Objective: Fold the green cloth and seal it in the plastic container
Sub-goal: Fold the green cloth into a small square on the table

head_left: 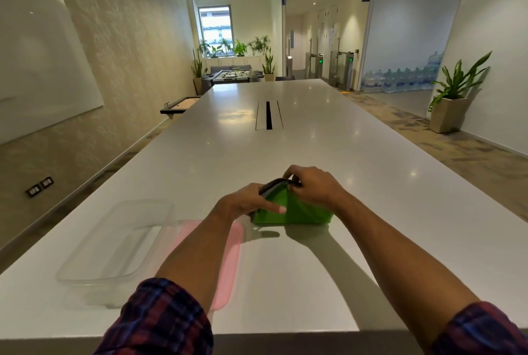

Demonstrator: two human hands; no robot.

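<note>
Midway across the desk [314, 154], set back from its near edge, the green cloth [294, 210] sits as a small folded bundle with a dark border raised along its top. Both hands are on it — the left hand [248, 203] pressing its left side with the fingers laid together, the right hand [313, 186] pinching the dark edge at the top. Folding looks nearly finished. Toward the near left corner lies the clear plastic container [120, 243], open, with a pink lid [228, 263] just beside it. Next, probably, the bundle must be carried left and lowered in without springing open — then the lid pressed on.
</note>
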